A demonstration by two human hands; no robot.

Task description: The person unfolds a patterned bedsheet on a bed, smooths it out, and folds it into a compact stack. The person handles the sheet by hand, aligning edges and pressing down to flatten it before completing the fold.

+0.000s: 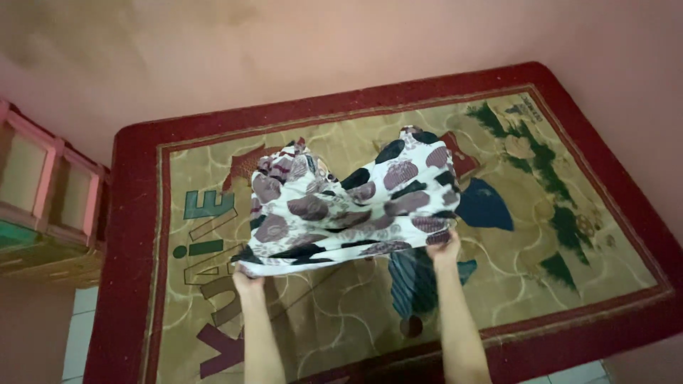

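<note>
A white patterned garment (348, 206) with dark purple and black blotches hangs spread between my hands above a mattress. My left hand (247, 282) pinches its lower left edge. At the lower right edge, my right hand (445, 248) grips the cloth. Both arms reach forward from the bottom of the view. The garment sags in the middle and bunches at its two far corners.
The mattress (142, 235) has a dark red border and a tan cover with printed letters and map shapes. A pink wall rises behind it. A pink shelf unit (50, 192) stands at the left. White floor tiles (78, 334) show at the lower left.
</note>
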